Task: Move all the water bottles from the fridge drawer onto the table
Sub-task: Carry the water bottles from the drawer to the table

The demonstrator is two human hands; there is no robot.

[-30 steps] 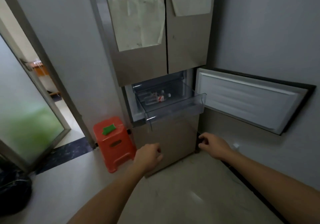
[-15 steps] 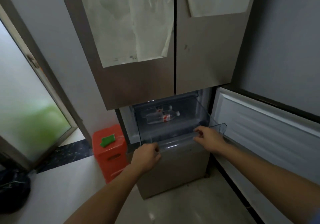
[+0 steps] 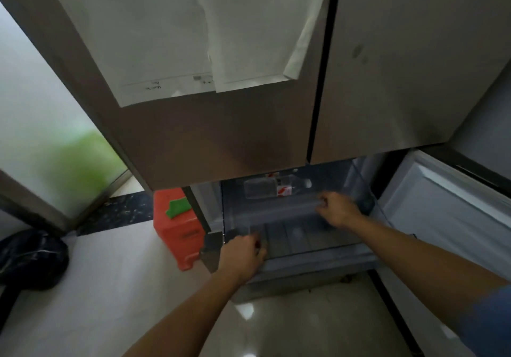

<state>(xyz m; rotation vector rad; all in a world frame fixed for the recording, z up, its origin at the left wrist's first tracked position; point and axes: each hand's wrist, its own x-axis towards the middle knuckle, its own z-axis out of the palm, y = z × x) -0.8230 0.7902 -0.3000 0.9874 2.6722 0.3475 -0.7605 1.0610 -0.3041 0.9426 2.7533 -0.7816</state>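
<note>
The clear plastic fridge drawer stands pulled out under the closed upper fridge doors. A clear water bottle with a red and white label lies on its side at the drawer's back. A second bottle shows just behind it, mostly hidden by the upper door. My left hand is curled on the drawer's front left corner. My right hand is closed on the drawer's rim further right and further in, just right of the bottles. No table is in view.
The lower fridge door hangs open to the right. An orange plastic stool with a green item on top stands left of the fridge. A black bag lies on the floor at far left, by a frosted glass door.
I have come much closer to the fridge. Both hands rose from below the drawer to its rim, and the right hand has since moved further in toward the bottles.
</note>
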